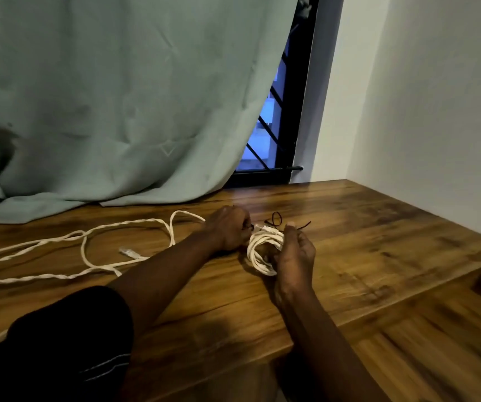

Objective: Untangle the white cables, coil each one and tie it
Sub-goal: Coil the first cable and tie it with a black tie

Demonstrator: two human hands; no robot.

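A coiled white cable (258, 250) is held over the wooden table (378, 242). My right hand (294, 253) grips the coil from the right side. My left hand (227, 229) is curled at the coil's upper left and pinches a thin black tie (251, 227) beside the coil's clear plug (262, 227). More thin black ties (277, 219) lie just behind the coil. A second white cable (88, 253) lies loose and partly twisted across the left of the table, its plug (127, 252) resting inside a loop.
A green curtain (117, 111) drapes onto the table's back edge. A barred window (277, 126) shows at the curtain's right, and a white wall (436, 111) bounds the table's right side. A lower wooden surface (436, 343) sits at the front right.
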